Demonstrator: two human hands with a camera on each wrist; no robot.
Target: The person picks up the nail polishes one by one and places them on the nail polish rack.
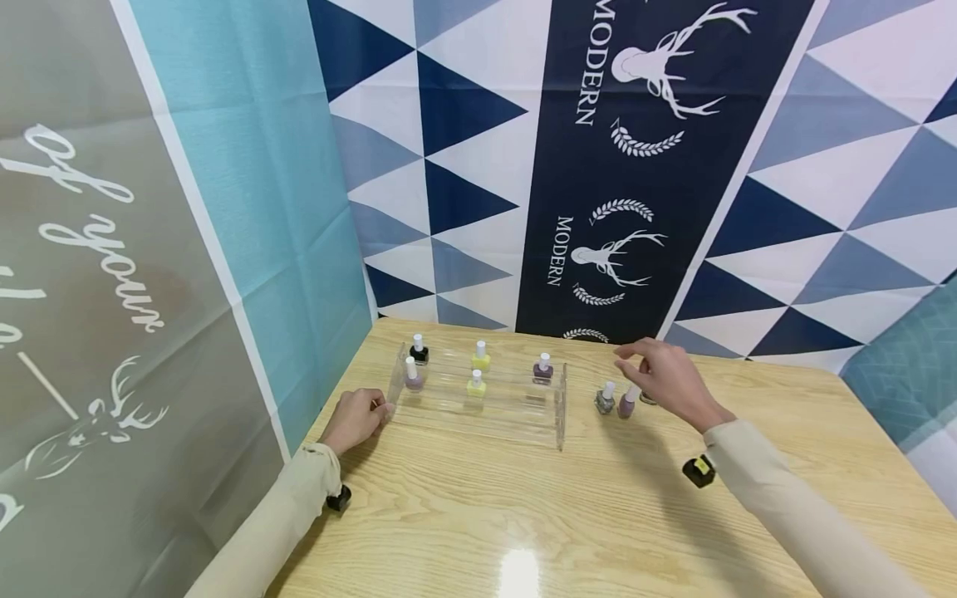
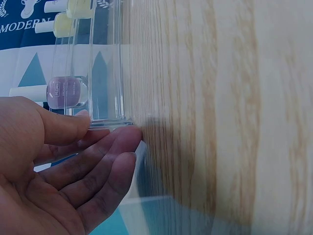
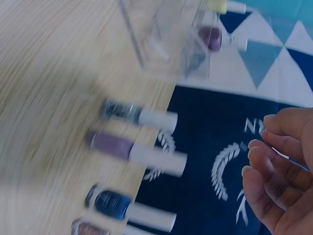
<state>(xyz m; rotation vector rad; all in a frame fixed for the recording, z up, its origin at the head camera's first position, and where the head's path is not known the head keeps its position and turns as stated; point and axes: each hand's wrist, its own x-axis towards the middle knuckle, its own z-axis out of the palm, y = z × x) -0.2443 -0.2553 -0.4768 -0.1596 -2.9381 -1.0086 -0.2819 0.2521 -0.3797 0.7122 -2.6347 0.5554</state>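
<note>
A clear acrylic nail polish rack [image 1: 478,419] stands on the table with black, yellow, mauve and dark purple nail polish bottles on its tiers. My left hand [image 1: 356,419] grips the rack's left end, thumb and fingers at the end panel. Close by that hand is a mauve nail polish bottle [image 2: 66,92] with a white cap. My right hand [image 1: 665,378] hovers over the loose bottles right of the rack, fingers loosely bent and holding nothing. Beneath it stand a glittery grey bottle [image 3: 120,110], a mauve bottle [image 3: 111,145] and a dark blue bottle [image 3: 112,202].
Another bottle [image 3: 89,227] is partly cut off at the lower edge of the right wrist view. A patterned cloth [image 1: 478,166] hangs behind the wooden table [image 1: 478,507], and a grey and turquoise cloth [image 1: 209,274] hangs at the left.
</note>
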